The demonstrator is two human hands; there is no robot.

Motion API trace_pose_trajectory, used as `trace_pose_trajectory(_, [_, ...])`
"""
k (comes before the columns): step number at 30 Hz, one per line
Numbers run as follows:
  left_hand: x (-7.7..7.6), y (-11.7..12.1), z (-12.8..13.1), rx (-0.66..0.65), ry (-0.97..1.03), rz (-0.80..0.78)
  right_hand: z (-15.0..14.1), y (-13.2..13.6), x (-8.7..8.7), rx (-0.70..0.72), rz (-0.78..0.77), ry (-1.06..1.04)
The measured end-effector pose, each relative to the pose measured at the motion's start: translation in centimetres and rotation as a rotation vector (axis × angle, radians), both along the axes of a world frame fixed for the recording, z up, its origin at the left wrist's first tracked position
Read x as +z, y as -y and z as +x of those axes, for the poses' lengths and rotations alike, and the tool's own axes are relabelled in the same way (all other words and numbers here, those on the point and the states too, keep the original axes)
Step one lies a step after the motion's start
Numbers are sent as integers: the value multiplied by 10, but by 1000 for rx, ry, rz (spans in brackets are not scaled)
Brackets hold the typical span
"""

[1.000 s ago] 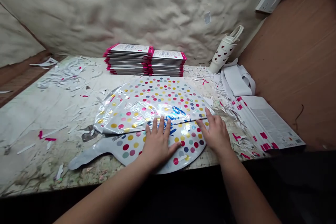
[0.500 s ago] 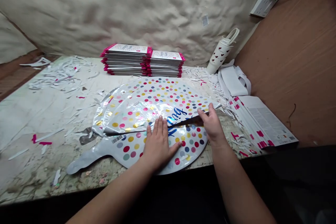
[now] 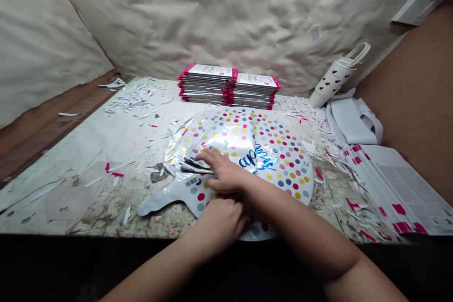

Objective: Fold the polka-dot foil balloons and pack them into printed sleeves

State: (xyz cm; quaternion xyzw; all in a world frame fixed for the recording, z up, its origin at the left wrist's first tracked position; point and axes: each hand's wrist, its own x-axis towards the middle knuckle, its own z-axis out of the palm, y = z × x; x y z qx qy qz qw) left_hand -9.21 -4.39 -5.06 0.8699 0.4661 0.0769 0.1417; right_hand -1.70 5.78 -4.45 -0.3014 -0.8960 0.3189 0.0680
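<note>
A flat foil balloon (image 3: 290,151) with coloured dots and blue lettering lies on the worktable, partly folded over and with more dotted foil under it. Its pale tail (image 3: 159,200) points to the lower left. My right hand (image 3: 228,170) reaches across to the left over the folded part, fingers stretched and apart on the foil beside some raised, creased layers. Below its wrist, my left hand (image 3: 222,217) is closed, knuckles up, against the near part of the balloon. Its fingertips are hidden.
Two stacks of pink-edged printed packs (image 3: 228,87) stand at the back. A white bottle with hearts (image 3: 331,82) stands at the back right, near a white strip roll (image 3: 354,120) and printed card sheets (image 3: 403,184). Paper scraps (image 3: 134,96) litter the worktable (image 3: 95,151).
My right hand has moved from the balloon's right edge to its left side, crossing over my left hand. The foil is folded differently. My left hand has curled. The view has shifted left.
</note>
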Motion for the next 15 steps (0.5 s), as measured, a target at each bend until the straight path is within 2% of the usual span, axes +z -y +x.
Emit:
trace_pose_trajectory(2, [8,1,-31,-18,30,28,10,-1,-3,-43,31,-90])
trace_pose_trajectory(4, [12,-8,-67,62,11,227,15,0,-7,-43,79,-101])
trace_pose_trajectory(6, [13,-24,-98,136,-104,368,14,2,-10,-38,145,-101])
trace_pose_trajectory(8, [15,-39,-117,110,-200,402,8,3,-13,-87,217,-98])
trace_pose_trajectory(11, [22,-45,-119,87,-226,489,-5,7,-16,-198,319,-25])
trace_pose_trajectory(13, [25,-39,-109,125,-160,613,-12,9,-17,-233,361,50])
trace_pose_trajectory(15, [22,-29,-97,108,-74,671,-12,6,-13,-236,370,99])
